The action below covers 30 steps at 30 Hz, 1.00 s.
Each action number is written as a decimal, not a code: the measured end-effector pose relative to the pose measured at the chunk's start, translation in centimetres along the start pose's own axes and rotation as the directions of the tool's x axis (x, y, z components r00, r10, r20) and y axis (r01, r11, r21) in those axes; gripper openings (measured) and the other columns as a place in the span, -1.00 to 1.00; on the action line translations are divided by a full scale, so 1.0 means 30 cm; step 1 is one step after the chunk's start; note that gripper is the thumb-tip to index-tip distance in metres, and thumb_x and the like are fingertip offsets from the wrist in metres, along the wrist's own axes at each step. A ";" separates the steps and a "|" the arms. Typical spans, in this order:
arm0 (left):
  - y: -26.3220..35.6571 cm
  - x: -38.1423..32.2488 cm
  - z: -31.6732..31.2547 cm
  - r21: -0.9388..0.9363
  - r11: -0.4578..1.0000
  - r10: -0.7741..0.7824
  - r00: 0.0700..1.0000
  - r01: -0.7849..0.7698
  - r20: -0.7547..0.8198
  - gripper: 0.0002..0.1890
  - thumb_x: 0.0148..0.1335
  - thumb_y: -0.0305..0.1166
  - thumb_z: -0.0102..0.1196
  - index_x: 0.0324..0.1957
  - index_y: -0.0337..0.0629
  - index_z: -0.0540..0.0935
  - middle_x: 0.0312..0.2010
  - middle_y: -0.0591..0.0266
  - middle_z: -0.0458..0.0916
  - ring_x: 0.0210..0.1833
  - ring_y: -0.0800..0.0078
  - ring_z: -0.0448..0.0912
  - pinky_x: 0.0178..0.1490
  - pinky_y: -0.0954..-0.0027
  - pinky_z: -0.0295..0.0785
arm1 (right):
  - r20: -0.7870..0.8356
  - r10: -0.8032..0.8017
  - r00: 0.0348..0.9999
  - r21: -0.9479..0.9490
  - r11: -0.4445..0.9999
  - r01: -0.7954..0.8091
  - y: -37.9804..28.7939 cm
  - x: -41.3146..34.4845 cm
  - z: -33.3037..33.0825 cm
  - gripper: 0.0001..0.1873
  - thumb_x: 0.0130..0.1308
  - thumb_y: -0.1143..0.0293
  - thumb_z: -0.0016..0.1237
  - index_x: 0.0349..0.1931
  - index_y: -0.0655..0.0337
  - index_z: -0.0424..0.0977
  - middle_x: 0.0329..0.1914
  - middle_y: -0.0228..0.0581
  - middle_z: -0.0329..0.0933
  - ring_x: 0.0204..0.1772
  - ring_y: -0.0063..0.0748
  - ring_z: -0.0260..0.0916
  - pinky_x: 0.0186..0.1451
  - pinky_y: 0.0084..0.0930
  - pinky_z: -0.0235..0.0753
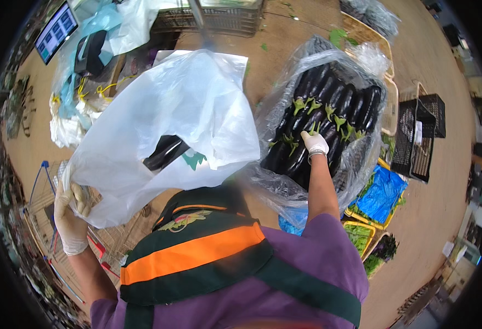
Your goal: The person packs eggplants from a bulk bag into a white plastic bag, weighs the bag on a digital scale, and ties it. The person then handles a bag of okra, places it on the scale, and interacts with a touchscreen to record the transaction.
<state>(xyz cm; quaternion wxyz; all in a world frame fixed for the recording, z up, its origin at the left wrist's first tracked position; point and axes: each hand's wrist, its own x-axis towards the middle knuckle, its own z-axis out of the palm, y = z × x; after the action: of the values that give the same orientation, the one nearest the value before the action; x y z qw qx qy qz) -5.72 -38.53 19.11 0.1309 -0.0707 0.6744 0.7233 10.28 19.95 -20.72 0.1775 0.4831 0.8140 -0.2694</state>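
Note:
My left hand (73, 205), in a pale glove, grips the edge of a large white translucent plastic bag (175, 107). The bag is spread wide before me, and a dark eggplant (166, 152) shows through its opening, partly hidden by the film. To the right, rows of glossy dark purple eggplants (327, 94) with green stems lie in a crate lined with a clear plastic liner (269, 181). Over these rows, my gloved right hand (316, 144) closes around the stem end of one eggplant (314, 128); its fingers are partly hidden.
A screen (56, 32) and a black device (90, 53) stand at upper left. Wire shopping carts (55, 181) are at lower left. Black crates (415, 135) and yellow crates of leafy greens (358, 236) stand at right, one under blue plastic (380, 193).

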 end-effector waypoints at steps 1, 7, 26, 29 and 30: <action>0.009 -0.007 0.004 -0.033 0.999 0.033 0.996 -0.030 0.086 -0.37 0.36 -0.30 0.02 0.43 -0.32 0.28 -0.46 0.37 0.38 -0.61 0.66 0.27 -0.58 0.61 0.17 | -0.067 0.008 0.998 -0.027 1.000 -0.010 -0.026 -0.024 0.013 -0.29 0.19 -0.26 0.00 0.08 0.17 0.64 0.09 0.07 0.65 0.21 0.09 0.56 0.29 -0.21 0.47; 0.035 0.007 0.040 -0.081 0.997 -0.004 0.998 0.009 0.067 -0.25 0.29 -0.29 0.06 0.50 -0.25 0.19 -0.37 0.30 0.44 -0.53 0.59 0.37 -0.47 0.55 0.30 | -0.536 -0.193 0.822 0.456 0.753 0.474 -0.146 -0.383 -0.196 -0.78 0.24 0.29 0.21 -0.33 0.30 0.64 -0.31 -0.06 0.68 -0.24 -0.18 0.62 -0.09 -0.33 0.57; 0.064 0.165 -0.180 -0.279 0.935 -0.026 0.830 0.217 0.557 -0.14 0.28 -0.19 0.14 0.54 -0.09 0.05 -0.19 -0.03 0.53 -0.48 0.56 0.34 -0.65 0.68 0.18 | -0.135 -0.500 0.856 0.731 0.533 0.427 -1.409 -0.648 0.265 -0.42 0.29 -0.03 0.07 -0.11 0.46 0.59 -0.12 0.23 0.66 -0.02 0.05 0.62 0.10 -0.22 0.53; 0.061 0.135 -0.192 -0.285 0.911 -0.061 0.779 0.299 0.624 -0.04 0.18 -0.14 0.24 0.54 -0.13 0.04 -0.26 -0.04 0.54 -0.54 0.57 0.37 -0.69 0.68 0.19 | 0.018 -0.591 0.807 0.710 0.576 0.406 -1.506 -0.550 0.025 -0.39 0.29 -0.06 -0.02 -0.12 0.48 0.60 -0.20 0.17 0.67 -0.15 -0.02 0.64 -0.01 -0.22 0.58; 0.054 0.122 -0.188 -0.222 0.921 -0.119 0.775 0.319 0.621 0.04 0.10 -0.12 0.30 0.54 -0.18 0.03 -0.30 -0.06 0.55 -0.58 0.57 0.39 -0.73 0.68 0.18 | -0.032 -0.541 0.841 0.767 0.526 0.368 -1.546 -0.540 -0.022 -0.39 0.29 -0.05 -0.02 -0.14 0.48 0.60 -0.23 0.12 0.67 -0.19 -0.04 0.64 -0.05 -0.20 0.58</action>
<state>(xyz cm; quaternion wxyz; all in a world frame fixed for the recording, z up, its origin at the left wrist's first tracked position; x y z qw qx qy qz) -10.09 -43.89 19.19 0.4074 0.0609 0.4613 0.7858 -23.03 -8.82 1.08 -0.0289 0.2502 0.7032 -0.6649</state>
